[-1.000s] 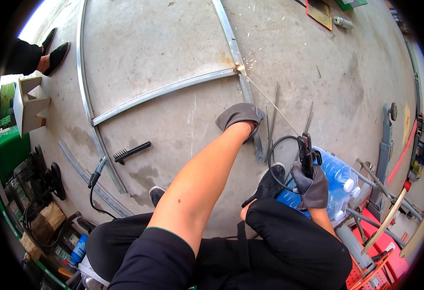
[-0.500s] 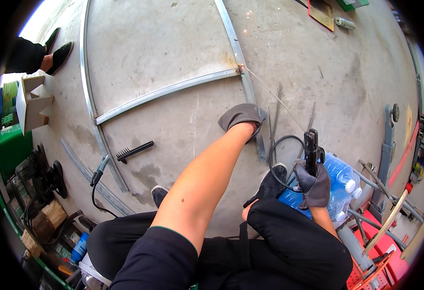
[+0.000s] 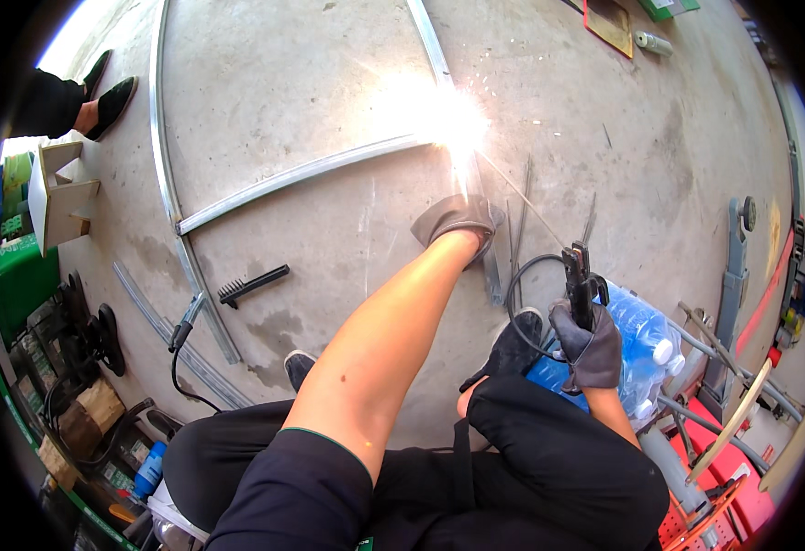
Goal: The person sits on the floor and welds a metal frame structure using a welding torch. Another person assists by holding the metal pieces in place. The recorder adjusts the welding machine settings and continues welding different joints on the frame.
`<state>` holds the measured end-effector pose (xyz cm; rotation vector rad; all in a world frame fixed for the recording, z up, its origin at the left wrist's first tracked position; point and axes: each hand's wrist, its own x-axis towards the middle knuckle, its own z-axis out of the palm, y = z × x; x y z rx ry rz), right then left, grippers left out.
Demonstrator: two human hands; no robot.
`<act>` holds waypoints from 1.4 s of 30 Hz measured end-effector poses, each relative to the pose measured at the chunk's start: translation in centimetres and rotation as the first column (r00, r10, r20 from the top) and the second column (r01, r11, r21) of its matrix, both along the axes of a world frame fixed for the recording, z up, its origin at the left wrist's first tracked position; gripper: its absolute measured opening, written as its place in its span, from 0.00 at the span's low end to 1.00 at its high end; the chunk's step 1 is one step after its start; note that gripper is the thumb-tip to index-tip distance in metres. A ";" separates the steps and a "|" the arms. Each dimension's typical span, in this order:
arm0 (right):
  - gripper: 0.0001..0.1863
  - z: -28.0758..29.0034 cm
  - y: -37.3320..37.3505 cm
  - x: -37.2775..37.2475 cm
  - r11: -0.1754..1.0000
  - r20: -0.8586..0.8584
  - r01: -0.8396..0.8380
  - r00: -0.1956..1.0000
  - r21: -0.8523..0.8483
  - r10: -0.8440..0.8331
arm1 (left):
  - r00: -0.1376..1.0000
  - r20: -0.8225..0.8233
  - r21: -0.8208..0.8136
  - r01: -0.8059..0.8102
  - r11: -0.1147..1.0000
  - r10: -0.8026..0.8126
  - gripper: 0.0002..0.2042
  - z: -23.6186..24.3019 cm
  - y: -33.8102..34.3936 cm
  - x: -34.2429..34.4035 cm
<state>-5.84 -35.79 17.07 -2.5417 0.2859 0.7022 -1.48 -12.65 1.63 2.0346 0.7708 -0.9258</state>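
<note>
A bright welding arc (image 3: 459,118) flares at the joint where a steel crossbar (image 3: 301,174) meets a long steel bar (image 3: 434,46) on the floor. Below the glare, my left hand (image 3: 453,222), in a grey leather glove, rests on that long bar, its fingers hidden. In my gloved right hand (image 3: 586,344) is a black electrode holder (image 3: 582,280), with a thin rod (image 3: 526,197) running from it up into the arc. Loose thin rods lie to the right of the bar. A black cable (image 3: 533,261) loops from the holder.
A wire brush (image 3: 252,285), ground clamp (image 3: 188,321) and loose strips lie left. Another person's feet (image 3: 109,106) stand upper left beside boxes. Blue bottles (image 3: 637,340) and metal tubes (image 3: 742,386) crowd my right. A spray can (image 3: 652,43) lies at the back.
The faint glow and sparks at the joint have become a bright flare that hides it. My right hand and holder have shifted only slightly; my left hand stays on the bar.
</note>
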 end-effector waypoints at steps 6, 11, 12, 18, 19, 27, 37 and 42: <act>0.16 -0.4 -1.2 -0.6 1.000 0.065 -0.014 0.998 -0.015 0.015 | 0.995 0.030 0.008 0.094 0.995 -0.095 0.26 0.5 0.0 0.3; 0.19 0.2 -0.7 -0.5 0.999 0.027 0.003 1.000 -0.037 -0.002 | 0.996 -0.006 -0.009 0.091 0.996 -0.091 0.27 1.6 0.3 0.6; 0.18 -0.2 -0.9 -0.6 0.999 0.074 -0.032 0.997 -0.024 0.033 | 0.996 -0.016 -0.010 0.082 0.997 -0.082 0.27 1.7 0.4 0.6; 0.15 1.4 -1.1 0.4 0.670 -0.497 0.589 0.790 0.451 -0.359 | 0.992 0.063 -0.004 0.111 0.994 -0.111 0.25 0.7 0.0 0.1; 0.16 1.8 -1.6 0.3 0.415 -0.646 0.730 0.679 0.542 -0.350 | 0.994 0.048 -0.020 0.096 0.995 -0.095 0.25 1.1 -0.2 0.1; 0.13 2.4 -0.3 2.0 0.491 -0.557 0.658 0.750 0.571 -0.357 | 0.995 -0.003 0.003 0.103 0.995 -0.103 0.19 0.9 0.3 0.4; 0.13 1.3 0.2 1.9 0.913 -0.161 0.291 0.954 0.285 -0.254 | 0.996 -0.026 -0.053 0.082 0.995 -0.083 0.20 1.0 0.4 0.8; 0.20 4.1 1.2 3.2 0.915 -0.102 0.265 0.964 0.305 -0.245 | 0.989 0.083 0.001 0.121 0.993 -0.121 0.19 1.3 0.4 0.4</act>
